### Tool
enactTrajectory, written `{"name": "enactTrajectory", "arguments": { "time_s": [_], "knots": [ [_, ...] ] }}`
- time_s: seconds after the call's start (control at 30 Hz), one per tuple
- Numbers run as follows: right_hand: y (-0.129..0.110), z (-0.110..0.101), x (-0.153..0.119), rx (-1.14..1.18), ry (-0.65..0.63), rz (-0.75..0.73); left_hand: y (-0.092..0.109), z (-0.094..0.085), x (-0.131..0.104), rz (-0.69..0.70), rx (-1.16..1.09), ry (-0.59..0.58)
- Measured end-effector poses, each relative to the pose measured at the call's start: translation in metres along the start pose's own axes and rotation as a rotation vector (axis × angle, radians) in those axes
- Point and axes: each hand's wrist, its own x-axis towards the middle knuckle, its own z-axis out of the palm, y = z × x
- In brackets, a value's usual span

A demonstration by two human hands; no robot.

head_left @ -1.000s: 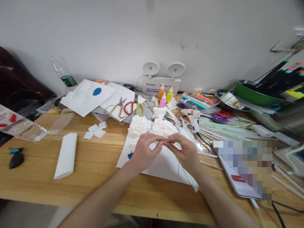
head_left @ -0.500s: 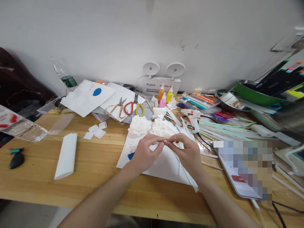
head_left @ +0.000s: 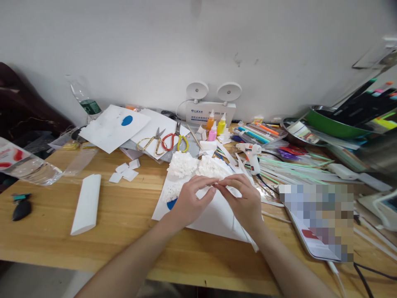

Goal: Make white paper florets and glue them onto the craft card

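Your left hand [head_left: 189, 200] and right hand [head_left: 245, 200] met fingertip to fingertip over the white sheet [head_left: 214, 217] on the wooden tabletop [head_left: 124, 215], both pinching a small white paper piece [head_left: 214, 187] between them. Just behind your fingers sat two fluffy white paper clumps [head_left: 198, 165]. Farther back lay scissors [head_left: 169, 140], and a white glue gun [head_left: 252, 156] rested to the right.

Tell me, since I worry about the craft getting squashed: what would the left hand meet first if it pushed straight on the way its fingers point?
Probably the right hand, whose fingertips it nearly touches over a small white paper piece; depth is unclear.
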Motion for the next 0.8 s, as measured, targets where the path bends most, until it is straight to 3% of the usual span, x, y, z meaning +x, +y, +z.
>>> {"name": "enactTrajectory", "arguments": {
  "time_s": [0.17,0.4,0.57,0.8],
  "knots": [
    [0.0001,-0.0022,0.0021,0.138,-0.126,0.127,0.0005,-0.0016,0.0024,-0.051,0.010,0.068],
    [0.0041,-0.0019,0.0015,0.274,-0.170,0.226,-0.0003,-0.0024,0.0034,-0.029,0.025,0.065],
    [0.0047,-0.0029,0.0019,0.340,-0.236,0.255,-0.0006,-0.0032,0.0036,-0.018,0.076,0.094],
    [0.0037,-0.0033,0.0021,0.355,-0.295,0.237,-0.0001,-0.0035,0.0039,0.012,0.074,0.046]
  ]
}}
